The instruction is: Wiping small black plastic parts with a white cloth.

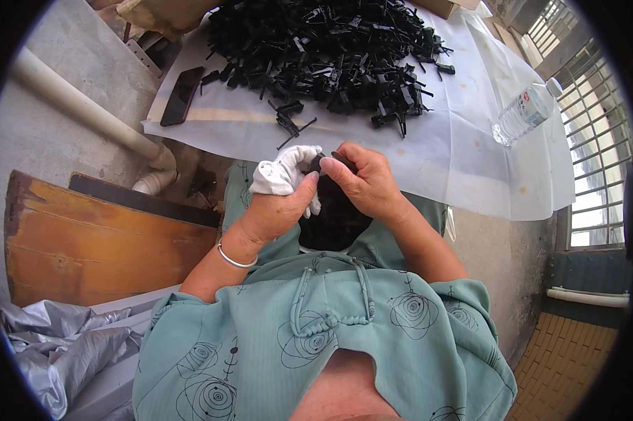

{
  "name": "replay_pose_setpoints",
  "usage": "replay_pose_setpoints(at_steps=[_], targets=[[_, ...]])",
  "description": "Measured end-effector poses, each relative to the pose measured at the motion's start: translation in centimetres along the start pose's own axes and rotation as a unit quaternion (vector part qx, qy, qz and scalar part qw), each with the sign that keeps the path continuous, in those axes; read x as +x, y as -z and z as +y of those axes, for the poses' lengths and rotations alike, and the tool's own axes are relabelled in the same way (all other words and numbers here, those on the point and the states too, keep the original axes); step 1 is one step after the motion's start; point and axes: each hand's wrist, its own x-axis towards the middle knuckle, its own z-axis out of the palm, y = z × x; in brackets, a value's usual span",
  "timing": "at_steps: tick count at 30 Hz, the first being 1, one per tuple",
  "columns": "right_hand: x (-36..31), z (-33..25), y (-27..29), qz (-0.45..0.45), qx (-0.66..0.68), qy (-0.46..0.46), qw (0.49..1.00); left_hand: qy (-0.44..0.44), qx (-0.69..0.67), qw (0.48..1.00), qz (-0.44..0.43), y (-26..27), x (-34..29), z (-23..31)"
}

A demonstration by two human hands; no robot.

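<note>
My left hand is closed in front of my lap, its thumb bare and its fingers covered by a white glove or cloth. Between its thumb and fingers is a small black plastic part. My right hand meets it, thumb and fingers pinched on the same black part; a dark rounded edge shows under the right fingers. The exact shape of the part is mostly hidden by my fingers. Just beyond my hands, a few loose black plastic parts lie apart from a large heap of similar black parts.
A white sheet covers the table. On it lie a dark phone at left and a clear plastic bottle at right. A black object rests on my lap. A wooden board and a pipe stand left.
</note>
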Motion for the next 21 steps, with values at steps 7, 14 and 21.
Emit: replay_pose_setpoints(at_steps=[7,14,21], targets=[[-0.3,-0.3,-1.1,-0.054,-0.062,0.041,0.996,-0.097,0.179,0.977,0.062,-0.5,-0.1,-0.8],[-0.4,1.0,-1.6,-0.051,0.067,-0.026,0.996,-0.187,0.206,0.958,0.066,-0.5,0.1,-1.8],[0.0,0.2,1.3,-0.078,-0.119,0.047,0.989,-0.025,-0.074,0.997,0.023,0.9,0.7,-0.5]])
